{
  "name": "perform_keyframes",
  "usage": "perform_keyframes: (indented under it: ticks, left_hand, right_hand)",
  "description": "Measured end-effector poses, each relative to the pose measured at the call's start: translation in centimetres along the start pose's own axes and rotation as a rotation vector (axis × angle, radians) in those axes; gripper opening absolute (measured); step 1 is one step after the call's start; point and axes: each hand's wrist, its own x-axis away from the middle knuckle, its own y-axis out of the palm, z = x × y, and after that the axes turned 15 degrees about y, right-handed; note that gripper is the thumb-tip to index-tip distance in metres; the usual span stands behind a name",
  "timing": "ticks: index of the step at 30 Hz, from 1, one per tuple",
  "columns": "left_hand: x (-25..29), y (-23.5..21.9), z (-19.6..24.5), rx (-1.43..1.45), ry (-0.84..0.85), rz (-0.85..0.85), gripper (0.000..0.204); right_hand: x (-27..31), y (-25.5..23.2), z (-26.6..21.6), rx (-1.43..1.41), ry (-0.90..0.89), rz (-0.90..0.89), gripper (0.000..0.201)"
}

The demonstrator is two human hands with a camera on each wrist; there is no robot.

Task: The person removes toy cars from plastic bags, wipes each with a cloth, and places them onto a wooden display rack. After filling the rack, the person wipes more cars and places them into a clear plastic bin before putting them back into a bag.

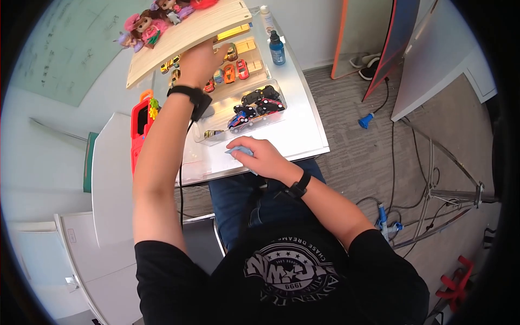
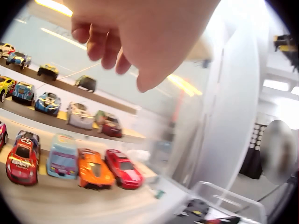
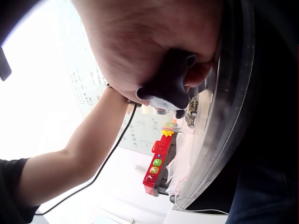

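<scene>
My left hand (image 1: 203,62) reaches under a wooden top board (image 1: 189,39), over a tiered stand of small toy cars. Its fingers hang relaxed above the rows in the left wrist view, with nothing seen in them; the fingertips are partly out of sight in the head view. Below the left hand (image 2: 135,37) stand a red car (image 2: 123,169), an orange car (image 2: 94,169) and a light blue car (image 2: 62,156) side by side. My right hand (image 1: 265,158) grips a blue-grey cloth (image 1: 241,152) at the table's front edge; the cloth (image 3: 170,81) looks dark in the right wrist view.
A clear bin (image 1: 257,129) of several toy cars stands between the stand and my right hand. Dolls (image 1: 146,27) sit on the top board. A blue bottle (image 1: 277,50) is at the right, a red toy (image 1: 137,135) at the left. A black cable hangs from the left wrist.
</scene>
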Motion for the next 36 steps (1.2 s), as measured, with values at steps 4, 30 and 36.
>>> perform_keyframes:
  ticks: [4,30,36]
  left_hand:
    - [5.1,-4.4,2.1,0.628,0.125,-0.581,0.029]
    - [25.2,-2.6,11.3,1.579,-0.596,0.269,0.043]
    - [26.1,-1.7,11.6,1.495,-0.603,0.107,0.028]
  right_hand:
    - [0.0,0.1,0.1,-0.007,-0.011,0.018,0.026]
    - [-0.9,-0.2,2.1,-0.261,-0.011,0.078,0.056]
    - [0.3,-0.3,0.5,-0.399,0.053,0.010,0.053]
